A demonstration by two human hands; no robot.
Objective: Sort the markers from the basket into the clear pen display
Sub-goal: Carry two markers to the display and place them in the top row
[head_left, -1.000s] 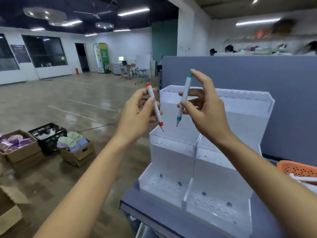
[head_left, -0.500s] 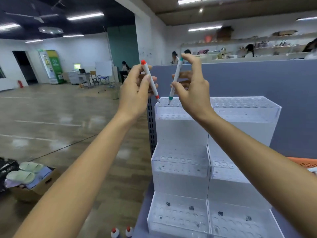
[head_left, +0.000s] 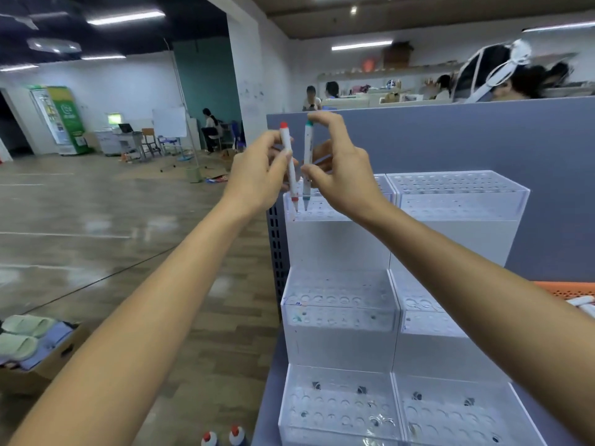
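My left hand (head_left: 257,175) grips a white marker with red ends (head_left: 288,165), held almost upright. My right hand (head_left: 341,175) pinches a white marker with teal ends (head_left: 307,162), also nearly upright. Both lower tips hover at the left front holes of the top tier of the clear pen display (head_left: 450,194), a stepped acrylic stand with three tiers of hole grids. The holes I can see hold no markers. The orange basket (head_left: 566,289) shows at the right edge, behind my right forearm, with white markers (head_left: 579,300) lying in it.
A grey partition wall (head_left: 483,140) stands behind the display. The grey shelf (head_left: 269,397) ends just left of the display. Two red-capped bottles (head_left: 222,436) sit below that edge. A cardboard box with slippers (head_left: 29,346) lies on the floor at left. People sit beyond the partition.
Both hands have brought the markers down and together, from raised in front of the display to tips at its top tier's left holes. The camera view has shifted right and downward.
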